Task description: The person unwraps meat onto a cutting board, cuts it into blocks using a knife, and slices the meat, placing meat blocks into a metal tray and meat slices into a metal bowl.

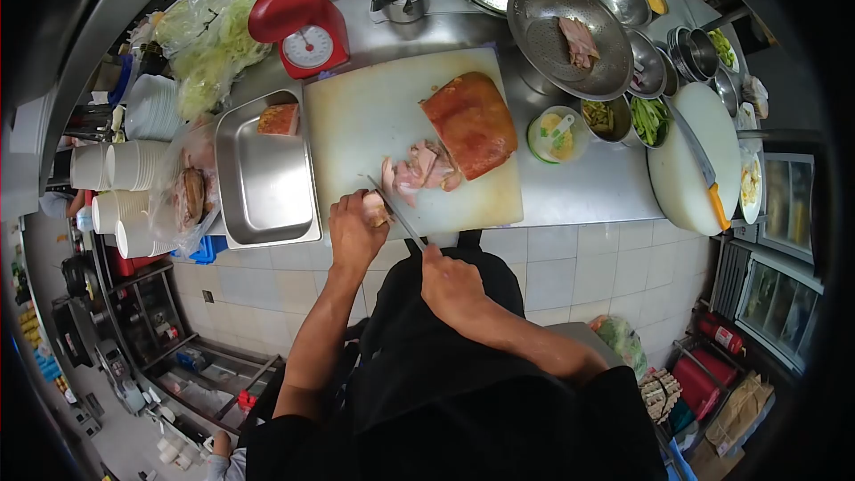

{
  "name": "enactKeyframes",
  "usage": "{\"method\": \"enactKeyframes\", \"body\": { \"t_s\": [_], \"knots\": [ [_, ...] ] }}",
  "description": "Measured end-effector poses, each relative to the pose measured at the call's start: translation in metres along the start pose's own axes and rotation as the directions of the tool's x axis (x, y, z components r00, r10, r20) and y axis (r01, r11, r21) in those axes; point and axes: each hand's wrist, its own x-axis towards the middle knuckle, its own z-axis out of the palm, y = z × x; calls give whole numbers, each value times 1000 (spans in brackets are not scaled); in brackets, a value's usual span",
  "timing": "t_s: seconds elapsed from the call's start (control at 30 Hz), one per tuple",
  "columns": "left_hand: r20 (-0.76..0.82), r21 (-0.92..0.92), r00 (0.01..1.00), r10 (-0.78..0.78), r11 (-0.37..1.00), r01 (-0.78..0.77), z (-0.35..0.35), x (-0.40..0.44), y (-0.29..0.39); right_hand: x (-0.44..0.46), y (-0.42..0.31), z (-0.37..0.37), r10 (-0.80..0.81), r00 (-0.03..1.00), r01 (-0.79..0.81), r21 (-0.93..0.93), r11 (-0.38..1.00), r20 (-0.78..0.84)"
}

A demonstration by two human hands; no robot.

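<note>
Right grip: the right grip (pixel 452 288) is closed around the handle of a knife (pixel 405 223).
Left grip: the left grip (pixel 354 230) is clamped on a small meat piece (pixel 376 208), at the board's near edge.
Knife: its long axis runs diagonally, the tip pointing away from the person and to the left; the blade lies along the meat piece's right side, contact unclear.
Roast: a brown-skinned block (pixel 472 125), skin up, its long axis slanting rightward toward the person; sliced meat (pixel 423 167) lies at its near-left side.
Surface: a white cutting board (pixel 356 107) on a steel table (pixel 606 191).
Room: a kitchen with a pale tiled floor (pixel 561 276).
Steel tray: left of the board, the tray (pixel 236 205) holds one browned chunk (pixel 279 119) in its far right corner.
Colander: the perforated colander (pixel 543 22) holds meat strips (pixel 580 43).
Tub: the tub (pixel 537 144) contains something pale yellow and a light utensil.
</note>
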Motion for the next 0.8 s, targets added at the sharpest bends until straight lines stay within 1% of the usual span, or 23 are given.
{"method": "enactKeyframes", "body": {
  "t_s": [0.07, 0.13, 0.17, 0.2, 0.23, 0.27, 0.3, 0.37, 0.4, 0.43, 0.53, 0.6, 0.63, 0.67, 0.7, 0.8],
  "knots": [
    [-11, -14, 1000, 18, 1000, -18, -6, 1, 0, -5, -1, -7, 8, 1000, -8, 4, 1000, 19],
    [106, -87, 994, -8, 996, 17, -20, 6, -5, -4, 1, -15, 8, 1000, -8, 5, 1000, 17],
    [93, -83, 996, 3, 997, 5, -28, 7, -10, -4, 4, -17, -2, 999, 2, 1, 1000, 37],
    [174, -379, 981, -91, 913, 151, -39, 8, -17, -5, 6, -19, -12, 998, 12, 1, 1000, 56],
    [279, -621, 949, -146, 727, 294, -52, 14, -27, -4, 8, -18, -22, 999, 21, 6, 1000, 35],
    [282, -706, 953, -109, 649, 283, -61, 27, -42, -4, 11, -16, -17, 999, 17, -5, 1000, 50],
    [222, -683, 970, -94, 695, 224, -78, 47, -45, -3, 14, -15, -15, 998, 17, -19, 1000, 65],
    [-8, -659, 1000, -13, 752, 5, -111, 103, -37, -3, 19, -11, -53, 998, 54, -34, 998, 42],
    [-136, -462, 990, 32, 882, -92, -124, 140, -35, -1, 22, -9, -43, 998, 44, -29, 999, 37],
    [-253, -231, 962, 98, 960, -159, -137, 179, -33, 2, 23, -6, -34, 999, 35, -25, 999, 31],
    [-303, -259, 937, 172, 932, -255, -157, 272, -36, 3, 30, 5, -47, 996, 44, -55, 998, -69],
    [-19, -156, 961, 275, 949, -274, -160, 319, -35, 2, 28, 5, -31, 996, 26, -54, 998, -82],
    [-24, -159, 955, 295, 942, -295, -154, 341, -42, 2, 27, 5, -19, 996, 15, -47, 999, -86],
    [11, 57, 935, 355, 933, -355, -145, 364, -58, 1, 27, 6, -24, 995, 17, -62, 998, -102],
    [49, 146, 928, 369, 917, -372, -141, 377, -66, 1, 28, 8, -14, 993, 7, -59, 998, -114],
    [106, 116, 935, 338, 930, -349, -144, 387, -64, 1, 28, 15, 1, 988, -9, -48, 999, -152]
  ]
}}
